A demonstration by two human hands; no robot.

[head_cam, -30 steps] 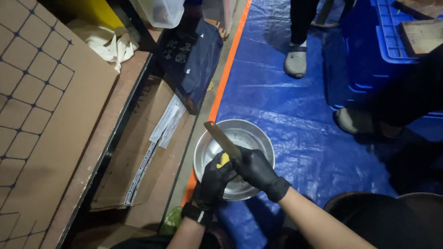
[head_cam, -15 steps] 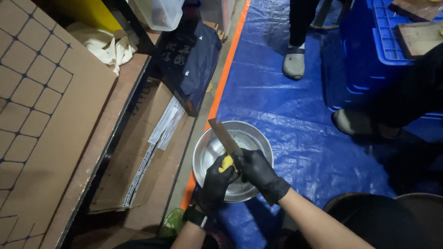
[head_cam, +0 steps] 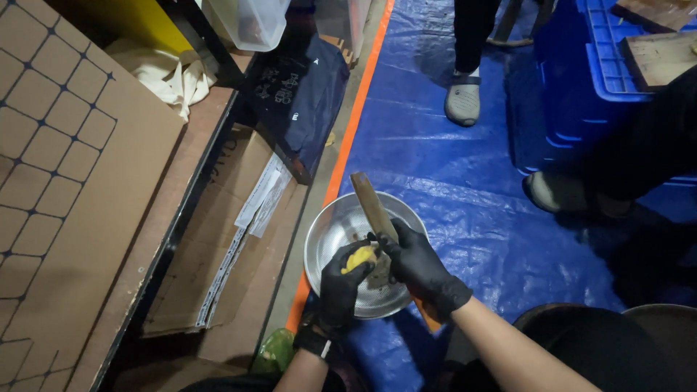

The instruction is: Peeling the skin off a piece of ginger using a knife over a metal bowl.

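The yellow piece (head_cam: 360, 256) sits in the fingers of the left hand (head_cam: 341, 284), which is closed around it, just above the metal bowl (head_cam: 327, 239). The right hand (head_cam: 420, 267) is closed on the handle of a knife (head_cam: 373, 206); the blade points up and away from the person, and its lower part touches the yellow piece. Both hands wear black gloves. Some small scraps lie inside the bowl, but they are too dim to tell what they are.

The bowl stands on the floor, on the left edge of a blue tarp (head_cam: 435, 145), partly over the orange stripe (head_cam: 356, 116) that runs along this edge. Left of the stripe lies a flat cardboard box (head_cam: 218, 254) with white paper strips on it, and further left a big cardboard sheet (head_cam: 65, 181) with a grid of lines. A dark cloth bag (head_cam: 298, 101) lies beyond the box.

At the far side of the tarp stands another person's foot in a grey shoe (head_cam: 462, 100). A blue crate (head_cam: 581, 87) is at the far right corner.
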